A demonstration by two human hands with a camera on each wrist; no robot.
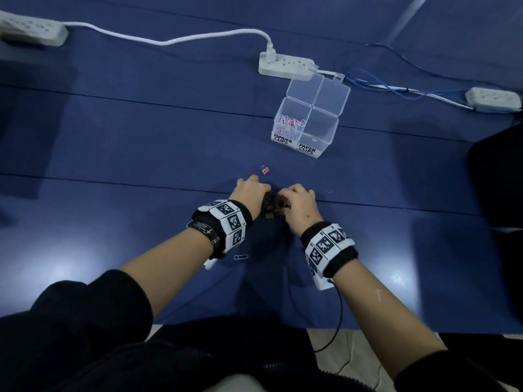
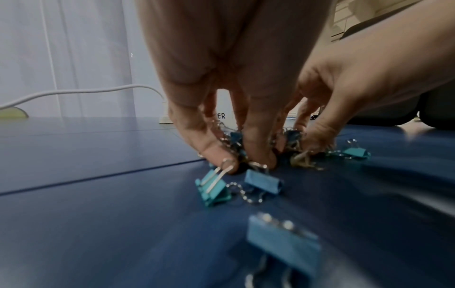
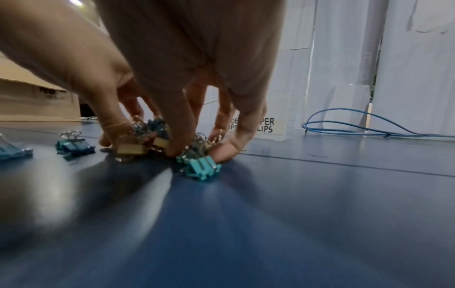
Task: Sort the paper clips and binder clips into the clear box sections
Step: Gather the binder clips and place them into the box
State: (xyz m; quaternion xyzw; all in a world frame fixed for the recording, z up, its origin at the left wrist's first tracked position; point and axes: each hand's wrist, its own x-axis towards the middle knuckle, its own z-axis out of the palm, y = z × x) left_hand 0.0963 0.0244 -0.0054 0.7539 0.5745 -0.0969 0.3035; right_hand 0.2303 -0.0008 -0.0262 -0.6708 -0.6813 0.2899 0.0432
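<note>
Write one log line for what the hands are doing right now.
left hand: gathering small metal binder clips | right hand: same pile | clear plastic two-section box: open

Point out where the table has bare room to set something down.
Bare table left of the clear box, and right of the right hand. Crowded: the binder clip pile between it and the left hand, pink binder clip just beyond.

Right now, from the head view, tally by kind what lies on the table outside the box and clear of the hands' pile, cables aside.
Power strips: 3
Pink binder clip: 1
Paper clip: 1
Total: 5
Pile gripped by left hand and right hand: uncountable.
</note>
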